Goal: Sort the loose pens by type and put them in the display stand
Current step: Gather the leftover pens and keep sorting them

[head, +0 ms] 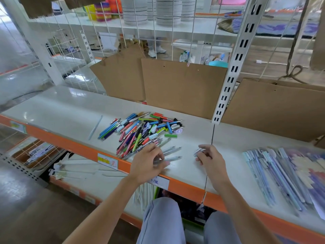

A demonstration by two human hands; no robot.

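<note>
A heap of loose coloured pens [140, 131] lies on the white shelf [70, 110]. At the heap's near edge lie three clear grey pens [173, 149]. My left hand [149, 162] is down over them, and its fingers pinch the nearest clear pen [173, 158]. My right hand [211, 159] hovers to the right, fingers curled around a small pale object [198, 152], blurred. One pale pen [95, 128] lies apart at the left. No display stand is in view.
Packs of pastel pens [274, 173] lie on the shelf at the right. Cardboard sheets [182, 85] lean behind the heap beside a slotted white upright [228, 81]. The shelf has an orange front edge [75, 147] with price labels. My knees are below.
</note>
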